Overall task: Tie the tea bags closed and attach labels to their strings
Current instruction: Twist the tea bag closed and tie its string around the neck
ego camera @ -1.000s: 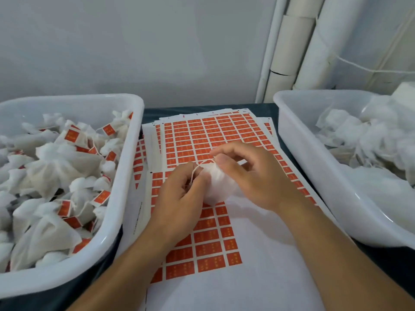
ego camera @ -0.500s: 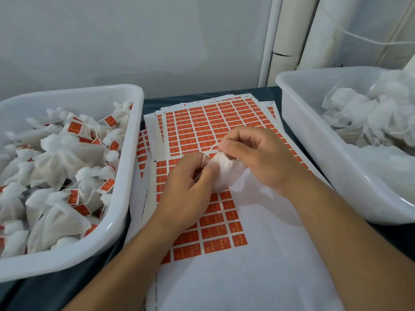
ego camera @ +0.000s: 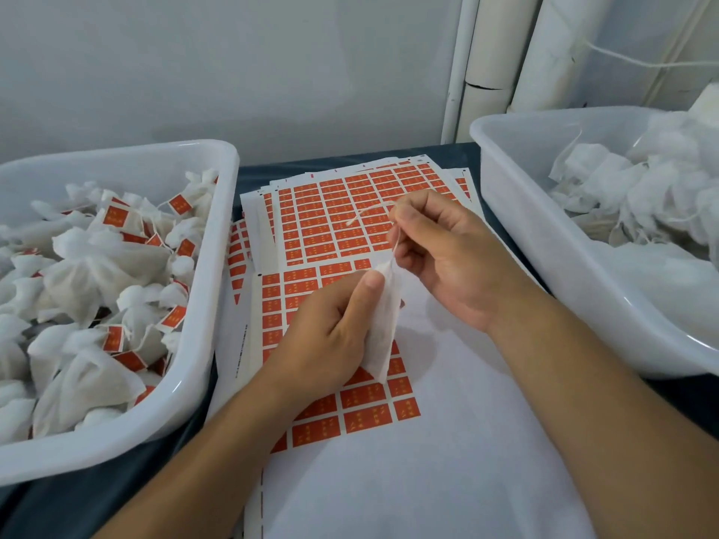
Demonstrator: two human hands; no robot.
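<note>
My left hand (ego camera: 327, 336) pinches a white tea bag (ego camera: 385, 324) by its upper corner, and the bag hangs down above the label sheets. My right hand (ego camera: 439, 254) is closed on the bag's pale string (ego camera: 367, 212), drawn up from the bag's top; the loose end trails off to the left of the fingers. Sheets of orange labels (ego camera: 330, 223) lie flat under both hands, and the near sheet (ego camera: 389, 461) is mostly bare white backing.
A white tub (ego camera: 218, 266) on the left holds several tied bags with orange labels. A second white tub (ego camera: 517, 227) on the right holds unlabelled white bags. A dark cloth (ego camera: 155, 468) covers the table. White pipes (ego camera: 490, 52) stand against the back wall.
My hands have come apart: the right one has pulled the string up and to the right, and the bag, bunched between both hands before, now hangs stretched out from my left hand.
</note>
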